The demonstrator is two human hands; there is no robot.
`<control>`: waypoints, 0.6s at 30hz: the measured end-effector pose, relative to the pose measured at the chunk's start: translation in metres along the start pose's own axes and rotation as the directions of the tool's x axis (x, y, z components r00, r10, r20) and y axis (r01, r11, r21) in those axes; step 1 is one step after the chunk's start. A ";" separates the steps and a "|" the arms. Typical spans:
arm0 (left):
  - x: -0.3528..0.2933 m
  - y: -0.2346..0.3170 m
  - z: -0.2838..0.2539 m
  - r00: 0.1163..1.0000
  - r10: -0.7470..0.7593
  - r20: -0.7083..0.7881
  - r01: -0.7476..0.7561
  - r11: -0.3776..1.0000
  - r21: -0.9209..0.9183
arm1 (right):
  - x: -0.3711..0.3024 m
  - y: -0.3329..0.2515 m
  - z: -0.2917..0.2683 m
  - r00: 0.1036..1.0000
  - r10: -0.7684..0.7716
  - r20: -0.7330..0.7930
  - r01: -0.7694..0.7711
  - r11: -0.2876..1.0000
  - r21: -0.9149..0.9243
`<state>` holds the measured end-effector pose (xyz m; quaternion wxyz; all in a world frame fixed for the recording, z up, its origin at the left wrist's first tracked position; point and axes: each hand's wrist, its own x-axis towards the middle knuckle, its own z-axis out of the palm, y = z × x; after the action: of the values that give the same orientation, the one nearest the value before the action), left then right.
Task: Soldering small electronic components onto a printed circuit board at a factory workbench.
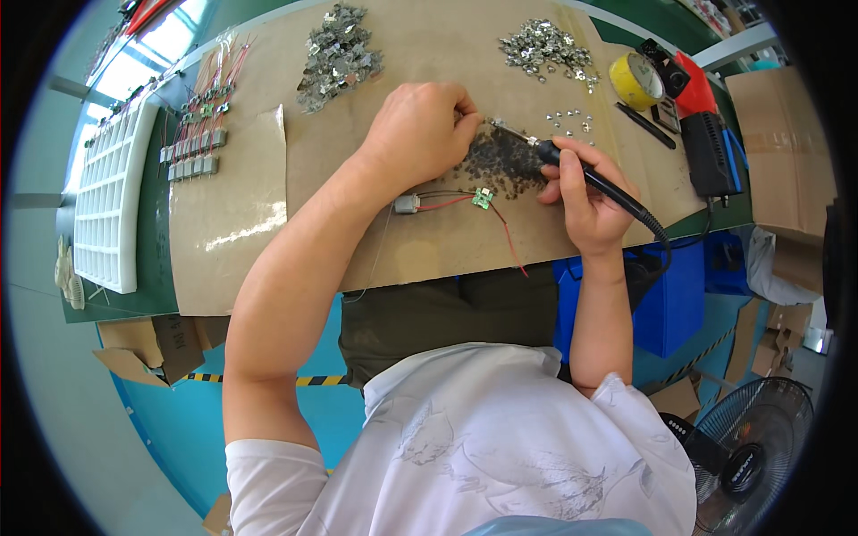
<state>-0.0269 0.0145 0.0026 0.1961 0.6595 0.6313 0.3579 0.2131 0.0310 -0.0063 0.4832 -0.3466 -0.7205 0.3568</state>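
My right hand [590,196] grips the black handle of a soldering iron [617,192], its metal shaft pointing up and left. The iron's tip ends right by the fingertips of my left hand [416,134]. That hand is closed in a pinch; a small shiny piece shows near its fingertips, too small to name, and I cannot tell whether it is held. Just below lies a small green circuit board [483,197], joined by red and dark wires to a little silver motor [407,204]. A loose red wire trails from the board toward the table edge.
Piles of small metal pieces [340,58] and shiny parts [545,46] lie at the back; dark bits [500,161] are scattered mid-table. Wired motors [192,152] and a white gridded tray [112,196] sit left. Yellow tape [636,80] and a black box [709,156] stand right.
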 end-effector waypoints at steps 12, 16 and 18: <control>0.001 -0.002 0.003 0.997 0.071 0.002 -0.071 0.995 0.075 | 0.000 0.000 0.000 1.000 -0.002 -0.003 0.002 1.000 0.016; 0.000 -0.004 0.003 0.997 0.075 -0.033 -0.074 0.996 0.042 | -0.004 0.000 0.000 0.999 -0.035 -0.029 0.037 0.998 0.053; 0.001 -0.003 0.003 0.997 0.076 -0.033 -0.075 0.996 0.038 | -0.005 0.001 0.000 0.999 -0.024 -0.042 0.027 0.996 0.082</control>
<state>-0.0269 0.0161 -0.0010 0.1595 0.6801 0.6156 0.3647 0.2147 0.0271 -0.0090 0.5164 -0.3245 -0.6994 0.3726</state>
